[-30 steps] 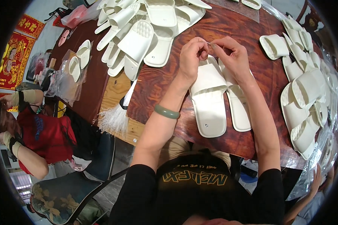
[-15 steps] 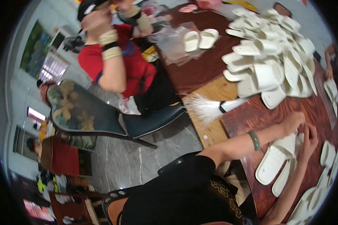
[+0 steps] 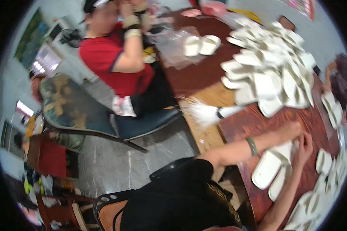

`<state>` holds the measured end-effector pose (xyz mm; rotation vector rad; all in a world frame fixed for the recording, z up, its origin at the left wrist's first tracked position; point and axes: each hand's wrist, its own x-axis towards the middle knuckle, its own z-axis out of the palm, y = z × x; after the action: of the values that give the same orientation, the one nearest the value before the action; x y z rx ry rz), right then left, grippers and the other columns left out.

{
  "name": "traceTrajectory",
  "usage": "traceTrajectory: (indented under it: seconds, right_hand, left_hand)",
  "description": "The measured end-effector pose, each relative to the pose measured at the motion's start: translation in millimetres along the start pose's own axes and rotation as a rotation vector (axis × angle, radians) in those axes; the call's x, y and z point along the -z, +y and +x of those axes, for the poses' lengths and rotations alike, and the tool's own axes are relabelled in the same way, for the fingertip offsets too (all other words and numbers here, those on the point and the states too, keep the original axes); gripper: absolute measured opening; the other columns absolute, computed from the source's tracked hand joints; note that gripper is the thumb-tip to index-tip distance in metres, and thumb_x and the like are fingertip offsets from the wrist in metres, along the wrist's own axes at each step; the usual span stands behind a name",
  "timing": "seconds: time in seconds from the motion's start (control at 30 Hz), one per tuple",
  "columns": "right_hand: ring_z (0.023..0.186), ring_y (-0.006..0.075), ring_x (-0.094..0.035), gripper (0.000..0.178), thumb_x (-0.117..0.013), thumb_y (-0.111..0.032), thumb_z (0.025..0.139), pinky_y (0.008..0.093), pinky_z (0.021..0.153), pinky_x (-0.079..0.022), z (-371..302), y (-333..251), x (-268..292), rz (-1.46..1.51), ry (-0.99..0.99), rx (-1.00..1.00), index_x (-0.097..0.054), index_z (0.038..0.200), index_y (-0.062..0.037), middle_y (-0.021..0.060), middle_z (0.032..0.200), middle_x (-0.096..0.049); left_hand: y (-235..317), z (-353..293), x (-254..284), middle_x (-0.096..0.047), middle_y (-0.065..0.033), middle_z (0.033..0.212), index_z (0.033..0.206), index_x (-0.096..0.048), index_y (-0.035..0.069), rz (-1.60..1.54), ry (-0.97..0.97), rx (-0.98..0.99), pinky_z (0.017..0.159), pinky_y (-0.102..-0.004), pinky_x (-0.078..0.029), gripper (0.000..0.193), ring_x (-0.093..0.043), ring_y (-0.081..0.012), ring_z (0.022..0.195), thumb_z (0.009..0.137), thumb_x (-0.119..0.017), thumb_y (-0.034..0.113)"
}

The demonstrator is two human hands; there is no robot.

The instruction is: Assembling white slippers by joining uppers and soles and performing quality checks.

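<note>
1. Logging left to right about the slipper pair (image 3: 266, 169): a bundle of white strands (image 3: 202, 113) lies well left of it.
2. Pair itself: on the wooden table (image 3: 237, 128), between the forearms (image 3: 229, 154).
3. At the pair's far end: left hand (image 3: 290, 131), fingers bunched; just right of it, right hand (image 3: 304, 147), fingertips near it. Whether either pinches anything: cannot tell.
4. Loose slippers (image 3: 324, 162): right of the pair.
5. Judgement: best done with fingertips close and steady, pair flat and aligned.
6. Unclear: blurred fingertips; pair's far end covered by hands; right forearm hides part of one slipper.
</note>
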<state>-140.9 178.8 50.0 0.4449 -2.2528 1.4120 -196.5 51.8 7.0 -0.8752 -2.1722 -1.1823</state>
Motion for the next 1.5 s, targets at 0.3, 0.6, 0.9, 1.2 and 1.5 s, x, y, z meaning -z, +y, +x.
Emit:
traceTrajectory:
  seconds: [0.3, 0.6, 0.9, 1.2, 1.5]
  right_hand:
    - [0.079, 0.0253, -0.058, 0.007, -0.063, -0.006, 0.075, 0.0344, 0.072, -0.045, -2, 27, -6, 0.037, 0.167, 0.024, -0.065, 0.078, -0.0004, 0.0117, 0.080, -0.062]
    - [0.078, 0.0199, -0.059, 0.010, -0.060, 0.001, 0.075, 0.0314, 0.073, -0.048, -14, 28, 3, -0.012, 0.223, 0.047, -0.064, 0.083, -0.0016, 0.0074, 0.080, -0.062]
    - [0.072, 0.0077, -0.055, 0.008, -0.062, -0.004, 0.084, 0.0207, 0.065, -0.044, -5, 22, -5, 0.183, 0.060, -0.146, -0.064, 0.088, 0.0018, 0.0024, 0.080, -0.061]
    - [0.069, 0.0044, -0.050, 0.008, -0.060, -0.005, 0.085, 0.0193, 0.062, -0.041, -11, 27, 4, 0.154, 0.027, -0.172, -0.064, 0.089, 0.0007, -0.0007, 0.079, -0.058]
    - [0.078, 0.0075, -0.056, 0.011, -0.061, -0.006, 0.085, 0.0213, 0.070, -0.045, -3, 22, -3, 0.149, 0.140, -0.269, -0.065, 0.092, 0.0015, 0.0020, 0.086, -0.063]
  left_hand:
    - [26, 7, 24, -0.059, -0.0170, 0.085, 0.086, -0.058, -0.002, -0.267, -0.173, 0.187, 0.073, -0.0403, -0.046, 0.025, -0.058, -0.0318, 0.082, 0.091, -0.042, 0.016]
    - [5, -4, 0, -0.061, -0.0178, 0.101, 0.093, -0.062, -0.001, -0.031, -0.054, -0.188, 0.080, -0.0382, -0.047, 0.022, -0.058, -0.0331, 0.090, 0.081, -0.046, 0.008]
    - [17, -2, 18, -0.052, -0.0022, 0.070, 0.074, -0.053, 0.000, -0.639, -0.108, 0.490, 0.061, -0.0254, -0.039, 0.023, -0.046, -0.0090, 0.067, 0.088, -0.045, 0.016]
    - [21, -4, 6, -0.050, -0.0025, 0.067, 0.073, -0.053, 0.000, -0.635, -0.088, 0.474, 0.060, -0.0260, -0.038, 0.025, -0.045, -0.0097, 0.065, 0.087, -0.045, 0.018]
    - [15, 3, 9, -0.055, -0.0057, 0.069, 0.077, -0.058, -0.001, -0.673, -0.094, 0.507, 0.064, -0.0266, -0.042, 0.024, -0.050, -0.0117, 0.069, 0.087, -0.046, 0.017]
